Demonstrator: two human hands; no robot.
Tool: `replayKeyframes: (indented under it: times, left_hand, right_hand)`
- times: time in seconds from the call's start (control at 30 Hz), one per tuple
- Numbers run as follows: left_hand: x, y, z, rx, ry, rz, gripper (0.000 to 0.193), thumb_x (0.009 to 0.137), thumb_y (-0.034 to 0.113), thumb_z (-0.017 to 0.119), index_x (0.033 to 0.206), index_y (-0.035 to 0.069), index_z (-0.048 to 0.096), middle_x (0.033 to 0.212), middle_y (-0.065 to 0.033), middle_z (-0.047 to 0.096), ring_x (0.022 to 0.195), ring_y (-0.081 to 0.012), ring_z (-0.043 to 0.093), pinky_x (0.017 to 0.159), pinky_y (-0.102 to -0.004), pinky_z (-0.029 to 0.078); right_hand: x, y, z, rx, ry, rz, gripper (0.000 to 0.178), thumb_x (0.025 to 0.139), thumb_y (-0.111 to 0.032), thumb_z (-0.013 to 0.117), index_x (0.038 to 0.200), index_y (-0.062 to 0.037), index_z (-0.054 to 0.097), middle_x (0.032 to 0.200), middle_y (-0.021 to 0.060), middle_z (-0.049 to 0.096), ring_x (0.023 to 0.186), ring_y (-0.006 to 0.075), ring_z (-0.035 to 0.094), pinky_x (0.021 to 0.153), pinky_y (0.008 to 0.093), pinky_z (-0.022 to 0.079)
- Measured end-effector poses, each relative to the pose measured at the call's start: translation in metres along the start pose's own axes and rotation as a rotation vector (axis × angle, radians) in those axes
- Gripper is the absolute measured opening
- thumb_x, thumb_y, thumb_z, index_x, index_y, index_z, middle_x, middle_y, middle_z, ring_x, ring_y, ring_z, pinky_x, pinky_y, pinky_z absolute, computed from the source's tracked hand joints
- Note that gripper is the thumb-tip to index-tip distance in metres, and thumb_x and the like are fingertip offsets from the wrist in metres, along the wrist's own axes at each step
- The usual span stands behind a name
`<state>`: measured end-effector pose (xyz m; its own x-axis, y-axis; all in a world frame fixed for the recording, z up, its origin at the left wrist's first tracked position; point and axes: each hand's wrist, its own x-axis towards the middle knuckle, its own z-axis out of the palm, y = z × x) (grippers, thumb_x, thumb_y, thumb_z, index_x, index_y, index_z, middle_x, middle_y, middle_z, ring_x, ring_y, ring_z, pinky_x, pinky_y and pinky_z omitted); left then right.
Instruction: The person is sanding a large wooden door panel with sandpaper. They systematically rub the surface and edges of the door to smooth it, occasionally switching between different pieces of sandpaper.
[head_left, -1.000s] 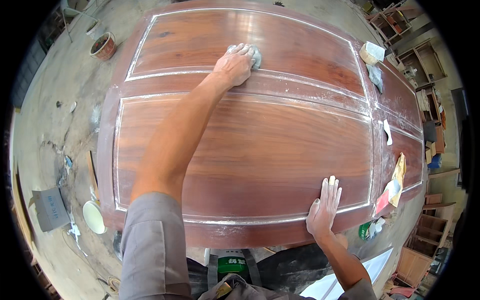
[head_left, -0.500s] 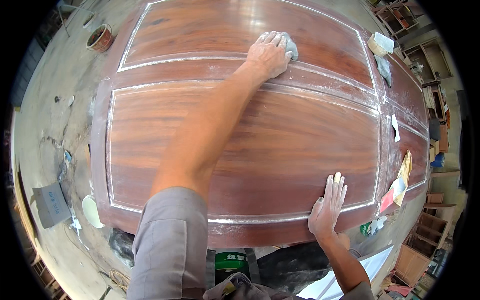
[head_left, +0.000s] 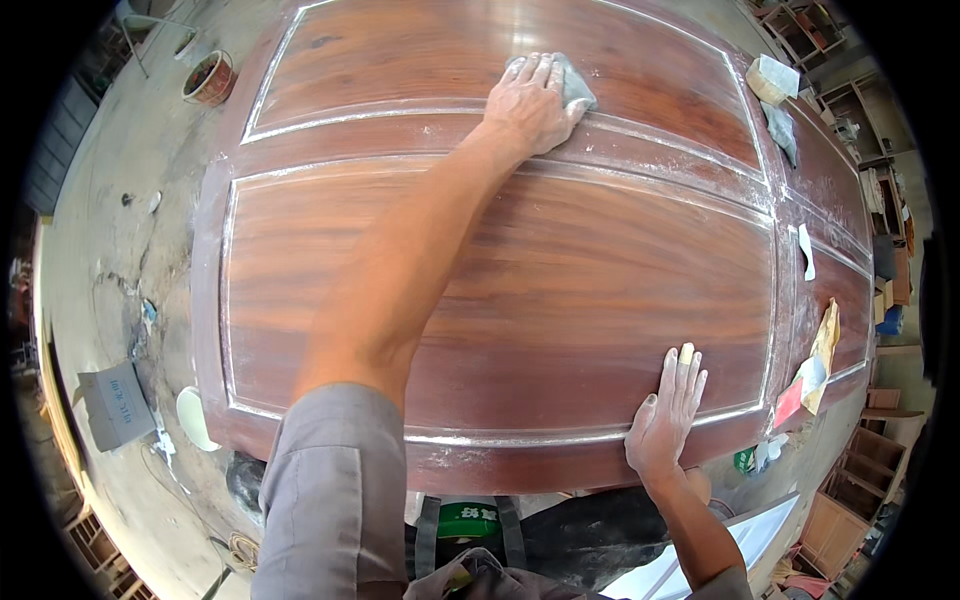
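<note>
A large reddish-brown wooden panel door (head_left: 500,290) lies flat before me, white dust along the grooves of its raised panels. My left hand (head_left: 530,105) reaches out to the far panel and presses a grey cloth (head_left: 574,85) onto the wood. Its fingers lie together over the cloth, with the thumb against the near side; part of the cloth is hidden beneath them. Near the front right edge, my right hand (head_left: 665,415) rests flat on the door, fingers stretched out and holding nothing. One of its fingertips has a pale wrapping. Both hands are dusty.
On the door's right side lie a pale block (head_left: 772,78), another grey cloth (head_left: 780,132), a white strip (head_left: 806,252) and torn yellowish paper (head_left: 822,350). A grey carton (head_left: 115,405) and a bucket (head_left: 209,79) stand on the floor at left. Wooden cabinet frames (head_left: 845,490) are at right.
My left hand, with the cloth under it, has slid slightly left and away from me across the far panel. My right hand stays flat at the edge. The whole view has shifted slightly.
</note>
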<state>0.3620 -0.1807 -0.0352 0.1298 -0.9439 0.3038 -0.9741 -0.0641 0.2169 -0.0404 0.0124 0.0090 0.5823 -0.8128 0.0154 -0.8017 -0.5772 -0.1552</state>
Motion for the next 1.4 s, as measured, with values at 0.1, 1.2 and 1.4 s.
replayKeyframes:
  times: [0.1,1.2,1.4]
  left_hand:
    - [-0.049,-0.092,-0.033,0.146,0.059,-0.115,0.072,0.108,0.049,0.036,0.149,-0.008,0.044,0.158,-0.0253,0.042,0.151,-0.0372,0.034,0.126,-0.0472,0.022]
    - [-0.033,-0.058,-0.028,0.102,-0.089,-0.023,0.08,0.104,0.053,0.046,0.152,-0.01,0.038,0.16,-0.0288,0.036,0.151,-0.0425,0.03,0.125,-0.0491,0.022]
    - [0.028,0.023,0.0,0.036,-0.031,-0.142,0.09,0.103,0.06,0.043,0.15,-0.017,0.035,0.159,-0.0338,0.032,0.153,-0.0436,0.024,0.126,-0.0468,0.018]
  right_hand:
    - [-0.003,0.003,-0.003,-0.013,-0.018,0.043,0.072,0.086,-0.004,0.048,0.153,0.0124,0.032,0.162,0.0341,0.026,0.153,0.051,0.019,0.124,0.0621,0.012]
    - [-0.003,0.017,-0.017,0.127,-0.044,0.068,0.072,0.082,-0.015,0.061,0.148,0.0085,0.042,0.157,0.0331,0.035,0.149,0.0515,0.028,0.122,0.0671,0.017]
    - [0.002,0.013,-0.014,0.132,-0.048,0.052,0.071,0.083,-0.017,0.06,0.148,0.0082,0.044,0.156,0.0335,0.036,0.148,0.0524,0.029,0.121,0.0689,0.018]
